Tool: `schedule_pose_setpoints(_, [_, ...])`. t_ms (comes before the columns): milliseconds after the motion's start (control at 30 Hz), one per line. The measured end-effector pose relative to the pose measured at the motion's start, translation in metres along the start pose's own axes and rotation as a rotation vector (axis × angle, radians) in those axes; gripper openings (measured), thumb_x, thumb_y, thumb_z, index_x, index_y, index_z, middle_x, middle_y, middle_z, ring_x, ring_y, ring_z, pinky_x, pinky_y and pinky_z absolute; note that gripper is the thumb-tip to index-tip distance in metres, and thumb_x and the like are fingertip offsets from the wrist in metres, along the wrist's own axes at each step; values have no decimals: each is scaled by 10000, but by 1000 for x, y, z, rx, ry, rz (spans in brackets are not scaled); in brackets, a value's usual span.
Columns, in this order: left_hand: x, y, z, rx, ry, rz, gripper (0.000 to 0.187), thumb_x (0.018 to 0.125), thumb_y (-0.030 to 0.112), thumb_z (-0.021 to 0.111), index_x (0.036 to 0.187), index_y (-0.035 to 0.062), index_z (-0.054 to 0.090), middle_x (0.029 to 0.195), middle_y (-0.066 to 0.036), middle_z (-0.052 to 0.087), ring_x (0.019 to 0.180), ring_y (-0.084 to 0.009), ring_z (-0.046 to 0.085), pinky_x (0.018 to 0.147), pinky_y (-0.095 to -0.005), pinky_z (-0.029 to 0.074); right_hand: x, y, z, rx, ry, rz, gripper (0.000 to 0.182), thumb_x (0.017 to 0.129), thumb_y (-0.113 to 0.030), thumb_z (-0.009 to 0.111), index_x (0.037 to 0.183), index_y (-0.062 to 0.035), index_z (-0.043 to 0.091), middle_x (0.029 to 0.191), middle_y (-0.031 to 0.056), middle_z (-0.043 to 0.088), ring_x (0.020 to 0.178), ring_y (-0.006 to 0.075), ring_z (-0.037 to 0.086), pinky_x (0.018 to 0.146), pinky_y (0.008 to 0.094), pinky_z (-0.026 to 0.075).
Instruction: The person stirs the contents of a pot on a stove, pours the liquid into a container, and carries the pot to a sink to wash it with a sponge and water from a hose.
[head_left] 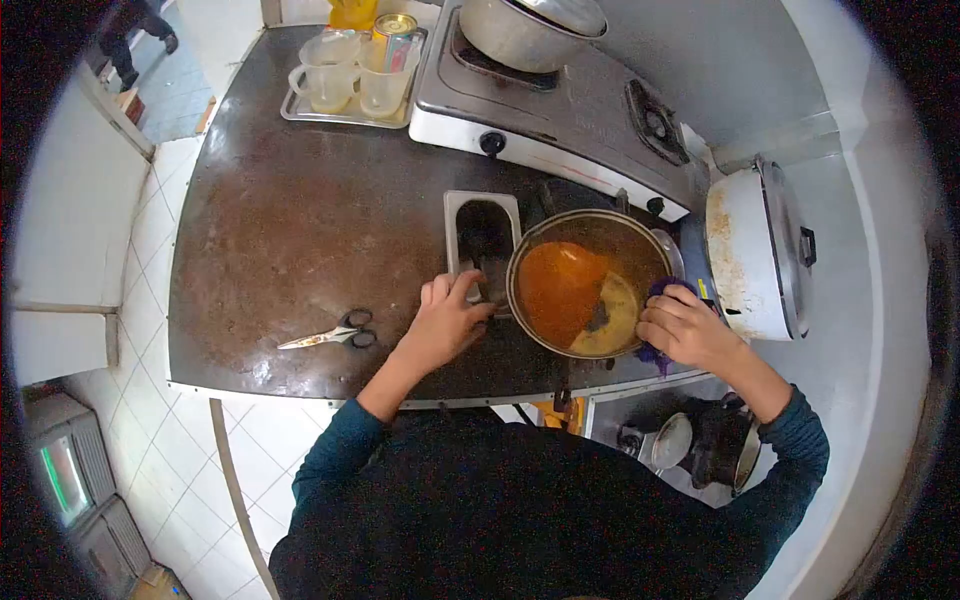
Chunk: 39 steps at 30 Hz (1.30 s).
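My left hand (447, 320) is closed at the near end of a rectangular metal container (452, 230), its index finger and thumb at the rim. The container's inside looks dark, and my fingers partly hide its near end. Just right of it stands a round metal pot (517, 300) holding orange-red powder (560, 290) beside a yellowish-tan patch (610, 325). My right hand (685, 325) grips a purple cloth (658, 358) against the pot's right side. Left of my left hand, scissors (335, 335) with black handles lie on the dark counter (300, 220).
A two-burner gas stove (560, 130) runs along the back, carrying a lidded pot (530, 35). A tray (345, 118) with plastic jugs (330, 88) and a can (393, 40) sits at back left. A large white pot (745, 255) stands at right. Pans (672, 440) sit below the counter.
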<state>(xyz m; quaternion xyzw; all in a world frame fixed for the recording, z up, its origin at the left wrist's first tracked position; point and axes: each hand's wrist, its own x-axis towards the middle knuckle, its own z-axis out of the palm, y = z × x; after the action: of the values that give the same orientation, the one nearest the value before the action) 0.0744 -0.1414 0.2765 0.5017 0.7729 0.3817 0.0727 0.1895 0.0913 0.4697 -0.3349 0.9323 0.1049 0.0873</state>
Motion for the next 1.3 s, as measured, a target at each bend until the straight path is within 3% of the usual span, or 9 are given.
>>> schedule_pose_setpoints(100, [1, -6, 3, 26, 9, 24, 260, 673, 94, 547, 932, 103, 540, 1068, -104, 403, 968, -276, 390, 778, -350, 342, -2, 6, 1, 11, -24, -28, 170, 597, -112, 493, 741, -30, 532, 774, 79, 535, 798, 213, 507, 738, 348, 396])
schedule_pose_setpoints(200, [5, -5, 3, -415, 214, -70, 204, 701, 47, 516, 905, 50, 499, 979, -137, 460, 894, -285, 467, 747, -343, 381, 0, 12, -1, -9, -36, -75, 184, 598, -112, 492, 760, -32, 526, 768, 74, 535, 796, 209, 508, 739, 338, 394])
schedule_pose_setpoints(300, [4, 1, -15, -605, 284, -214, 134, 729, 22, 490, 857, 13, 453, 895, -159, 491, 827, -307, 505, 727, -337, 401, 4, 16, -3, -39, -56, -117, 186, 604, -112, 490, 770, -32, 520, 769, 71, 534, 799, 206, 507, 744, 327, 390])
schedule_pose_setpoints(400, [0, 0, -27, -550, 395, -100, 104, 745, 30, 491, 835, 13, 442, 862, -153, 497, 814, -311, 505, 724, -323, 401, 10, 23, -6, -47, -89, -159, 177, 611, -115, 488, 765, -34, 520, 765, 73, 533, 802, 205, 507, 747, 318, 388])
schedule_pose_setpoints(900, [-21, -5, -38, -426, 677, -120, 102, 788, 112, 467, 811, 12, 465, 895, -139, 471, 801, -284, 489, 702, -311, 399, 52, 44, -31, -138, -229, -307, 194, 636, -127, 470, 813, -56, 509, 713, 39, 518, 738, 159, 501, 720, 266, 379])
schedule_pose_setpoints(1000, [-24, -12, -35, -567, 738, -157, 112, 792, 123, 467, 798, 10, 469, 884, -136, 475, 808, -265, 491, 708, -313, 396, 60, 46, -33, -173, -238, -318, 208, 650, -130, 459, 841, -59, 497, 694, 28, 518, 712, 147, 502, 705, 257, 376])
schedule_pose_setpoints(1167, [-22, -14, -32, -792, 889, -161, 202, 839, 168, 411, 782, -16, 473, 871, -127, 468, 736, -158, 511, 645, -272, 460, 82, 47, -40, -190, -273, -349, 222, 646, -124, 460, 851, -41, 483, 668, 38, 515, 690, 160, 510, 692, 259, 381])
schedule_pose_setpoints(1300, [-23, -19, -28, -948, 904, -184, 177, 836, 133, 412, 797, -28, 477, 872, -129, 466, 749, -160, 517, 648, -274, 468, 101, 45, -45, -165, -281, -349, 223, 625, -109, 481, 831, -24, 476, 652, 63, 500, 676, 192, 513, 686, 278, 393])
